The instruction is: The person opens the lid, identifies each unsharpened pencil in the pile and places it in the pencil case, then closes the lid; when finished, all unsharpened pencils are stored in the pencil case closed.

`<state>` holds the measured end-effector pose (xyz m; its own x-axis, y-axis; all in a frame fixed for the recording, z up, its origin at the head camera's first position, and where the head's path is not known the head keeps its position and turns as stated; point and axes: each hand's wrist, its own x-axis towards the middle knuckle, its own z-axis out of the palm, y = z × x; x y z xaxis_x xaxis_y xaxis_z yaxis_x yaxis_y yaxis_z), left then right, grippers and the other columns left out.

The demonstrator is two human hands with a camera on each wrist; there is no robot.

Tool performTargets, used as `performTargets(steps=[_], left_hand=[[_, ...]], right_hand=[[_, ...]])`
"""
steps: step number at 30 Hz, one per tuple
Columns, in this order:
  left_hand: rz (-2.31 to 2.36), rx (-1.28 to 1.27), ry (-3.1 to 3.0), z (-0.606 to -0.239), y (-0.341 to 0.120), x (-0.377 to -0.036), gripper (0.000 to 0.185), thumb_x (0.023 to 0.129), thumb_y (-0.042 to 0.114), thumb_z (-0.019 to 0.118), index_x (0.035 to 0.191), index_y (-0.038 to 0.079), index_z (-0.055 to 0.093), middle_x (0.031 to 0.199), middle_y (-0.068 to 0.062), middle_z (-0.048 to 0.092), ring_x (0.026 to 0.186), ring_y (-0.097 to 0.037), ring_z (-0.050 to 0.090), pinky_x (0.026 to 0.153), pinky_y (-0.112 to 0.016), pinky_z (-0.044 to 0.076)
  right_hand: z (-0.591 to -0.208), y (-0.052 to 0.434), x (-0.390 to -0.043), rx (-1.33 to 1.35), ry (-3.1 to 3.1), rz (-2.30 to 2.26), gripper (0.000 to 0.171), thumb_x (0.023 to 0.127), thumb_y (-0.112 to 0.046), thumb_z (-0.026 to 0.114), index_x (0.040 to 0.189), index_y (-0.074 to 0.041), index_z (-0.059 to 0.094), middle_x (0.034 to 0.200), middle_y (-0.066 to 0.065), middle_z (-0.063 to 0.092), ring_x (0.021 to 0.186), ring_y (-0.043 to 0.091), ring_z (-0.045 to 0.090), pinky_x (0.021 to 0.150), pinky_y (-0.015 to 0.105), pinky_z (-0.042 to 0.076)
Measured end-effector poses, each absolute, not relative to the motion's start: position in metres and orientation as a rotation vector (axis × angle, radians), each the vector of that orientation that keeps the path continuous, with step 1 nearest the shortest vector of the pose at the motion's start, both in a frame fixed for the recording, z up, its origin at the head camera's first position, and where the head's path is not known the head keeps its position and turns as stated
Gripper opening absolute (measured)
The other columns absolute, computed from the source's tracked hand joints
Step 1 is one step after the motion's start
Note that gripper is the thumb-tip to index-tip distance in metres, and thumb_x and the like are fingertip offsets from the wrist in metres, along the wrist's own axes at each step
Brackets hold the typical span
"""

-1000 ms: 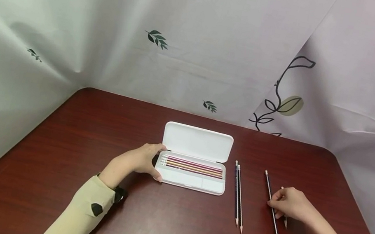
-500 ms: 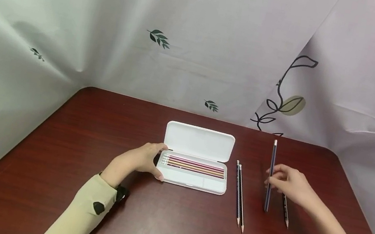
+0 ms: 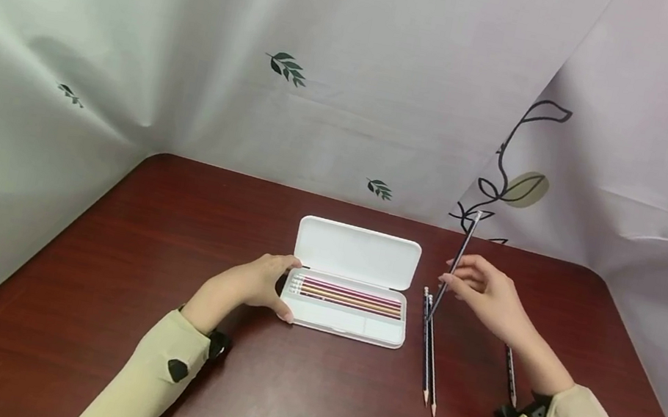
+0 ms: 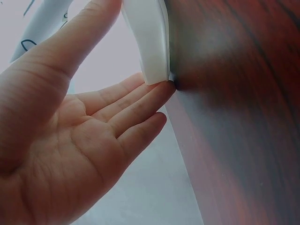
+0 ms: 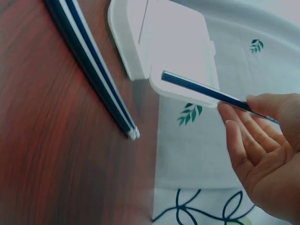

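A white pencil case lies on the table with its lid raised. Several dark red and yellow-striped pencils fill its rear compartment; the front compartment shows no pencils. My left hand holds the case's left end, thumb at the front corner and fingertips near the hinge. To the right of the case, my right hand pinches a dark blue pencil between thumb and fingers. That pencil is tilted in the air, its eraser end up; the right wrist view shows its lower end blunt.
Two dark pencils lie side by side just right of the case, points toward me. Another dark pencil lies farther right, partly hidden beneath my right forearm. A pale patterned curtain stands behind the table.
My right hand has lifted the dark blue pencil off the table and carried it left and away from me, over the two pencils. My left hand stays on the pencil case.
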<state>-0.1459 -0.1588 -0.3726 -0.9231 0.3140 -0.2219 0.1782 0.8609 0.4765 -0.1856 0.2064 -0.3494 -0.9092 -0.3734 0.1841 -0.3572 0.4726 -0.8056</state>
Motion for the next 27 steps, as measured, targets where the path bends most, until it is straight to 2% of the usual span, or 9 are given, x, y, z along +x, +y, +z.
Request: performTargets(steps=[2, 9, 13, 17, 20, 27], left_hand=[[0.661, 0.376, 2.744, -0.373, -0.159, -0.146, 0.089, 0.057, 0.031, 0.089, 0.129, 0.000, 0.047, 0.126, -0.015, 0.055, 0.119, -0.028, 0.049, 0.100, -0.043, 0.039], [0.656, 0.366, 2.739, -0.373, -0.160, -0.146, 0.089, 0.058, 0.032, 0.089, 0.130, 0.001, 0.047, 0.128, -0.015, 0.054, 0.121, -0.029, 0.047, 0.100, -0.043, 0.038], [0.661, 0.363, 2.742, -0.373, -0.160, -0.146, 0.090, 0.058, 0.032, 0.089, 0.130, 0.001, 0.046, 0.128, -0.015, 0.054, 0.121, -0.029, 0.047, 0.100, -0.043, 0.038], [0.654, 0.363, 2.741, -0.373, -0.160, -0.146, 0.090, 0.058, 0.032, 0.089, 0.130, 0.001, 0.046, 0.129, -0.016, 0.053, 0.121, -0.029, 0.047, 0.100, -0.044, 0.038], [0.651, 0.361, 2.741, -0.373, -0.160, -0.145, 0.090, 0.058, 0.032, 0.089, 0.130, 0.001, 0.046, 0.128, -0.016, 0.053, 0.121, -0.029, 0.047, 0.100, -0.044, 0.038], [0.648, 0.361, 2.735, -0.372, -0.160, -0.146, 0.090, 0.059, 0.033, 0.088, 0.131, 0.001, 0.045, 0.129, -0.016, 0.052, 0.122, -0.029, 0.046, 0.100, -0.044, 0.038]], right_hand=[[-0.350, 0.200, -0.189, -0.680, 2.664, -1.476, 0.027, 0.089, -0.017, 0.064, 0.110, 0.000, 0.057, 0.096, 0.018, 0.068, 0.081, 0.006, 0.067, 0.068, 0.029, 0.055], [-0.360, 0.178, -0.197, -0.693, 2.579, -1.495, 0.029, 0.089, -0.016, 0.064, 0.112, -0.001, 0.058, 0.099, 0.017, 0.068, 0.088, 0.020, 0.067, 0.072, 0.038, 0.055], [-0.350, 0.162, -0.191, -0.729, 2.640, -1.406, 0.025, 0.090, -0.012, 0.063, 0.112, 0.001, 0.060, 0.100, 0.016, 0.068, 0.092, 0.025, 0.066, 0.074, 0.031, 0.054], [-0.352, 0.155, -0.192, -0.791, 2.661, -1.385, 0.022, 0.089, -0.015, 0.064, 0.108, -0.004, 0.064, 0.098, 0.010, 0.069, 0.092, 0.022, 0.066, 0.075, 0.026, 0.052], [-0.366, 0.155, -0.201, -0.859, 2.665, -1.368, 0.022, 0.087, -0.021, 0.067, 0.106, -0.009, 0.066, 0.097, 0.005, 0.070, 0.090, 0.016, 0.066, 0.074, 0.026, 0.053], [-0.376, 0.143, -0.204, -1.029, 2.746, -1.232, 0.020, 0.085, -0.015, 0.068, 0.104, -0.008, 0.068, 0.093, 0.006, 0.071, 0.081, 0.016, 0.067, 0.063, 0.025, 0.052]])
